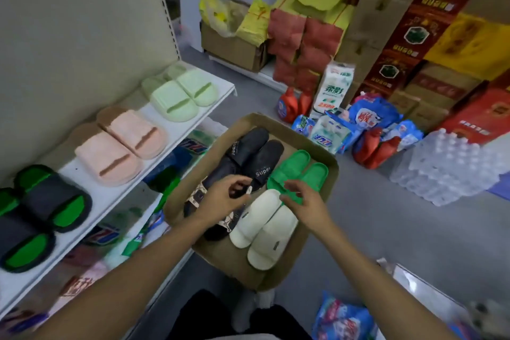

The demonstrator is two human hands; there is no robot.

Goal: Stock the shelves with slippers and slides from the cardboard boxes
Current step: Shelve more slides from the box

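Over the cardboard box [329,174] on the grey floor [386,229], both hands reach down from the bottom of the view. Left hand [223,199] hovers above the black slides [256,152] printed "Super", its fingers curled and its thumb and fingertips pinching a small pale tag or strap end; what that piece belongs to is too blurred to tell. Right hand [300,200] hangs over the toe end of the cream slippers [265,226], fingers loosely bent, holding nothing, just beside the green slides [298,171]. A dark patterned pair [218,226] lies partly under the left forearm, against the box's left wall. All four pairs lie flat inside the box.

On the white shelf [171,135] to the left, three pairs stand in a row with toes toward the aisle: pale green slides [182,94] farthest, pink slides [121,146] in the middle, grey-and-green slides [41,215] nearest. Packaged goods fill the shelf below. Detergent bags [369,116], red bottles [375,149], a shrink-wrapped pack of water bottles [447,168] and stacked cartons [386,14] crowd the floor beyond the box.
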